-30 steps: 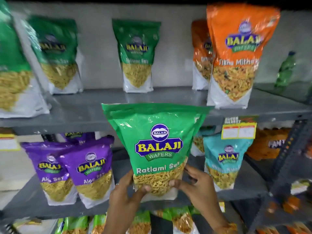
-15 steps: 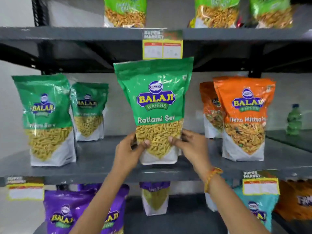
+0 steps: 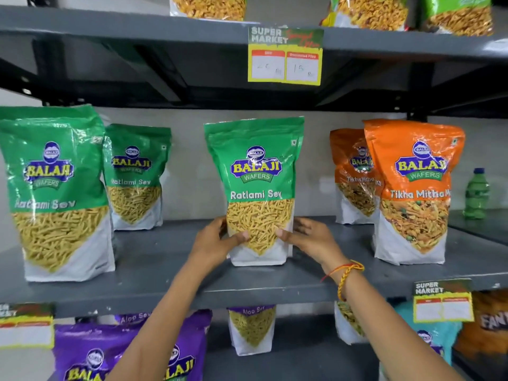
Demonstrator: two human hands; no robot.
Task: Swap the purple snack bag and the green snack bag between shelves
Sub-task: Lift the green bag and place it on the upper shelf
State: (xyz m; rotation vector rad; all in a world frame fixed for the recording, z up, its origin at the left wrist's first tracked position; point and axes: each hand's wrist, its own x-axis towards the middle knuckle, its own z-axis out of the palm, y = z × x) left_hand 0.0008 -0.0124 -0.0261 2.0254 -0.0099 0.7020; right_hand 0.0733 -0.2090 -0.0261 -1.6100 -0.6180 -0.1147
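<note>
While both hands are up on the middle shelf [image 3: 154,259], they're wrapped around the bottom of the green snack bag [image 3: 255,185], the Ratlami Sev one. Left hand [image 3: 213,243] cups the lower left edge with the thumb pressed across the front over the clear window, right hand [image 3: 310,237] mirrors it on the lower right edge, thumb in front too, fingers loosely curled round the side, so it's a two-handed hold and not a tight squeeze. Bag is upright and its base looks like it's sitting on the shelf, roughly centre, with more green bags [image 3: 55,188] off to the left and orange bags [image 3: 412,188] to the right. Purple snack bag [image 3: 90,350] is down on the shelf below, bottom left, partly hidden behind the left forearm. Right wrist has a red and yellow thread band [image 3: 345,273].
</note>
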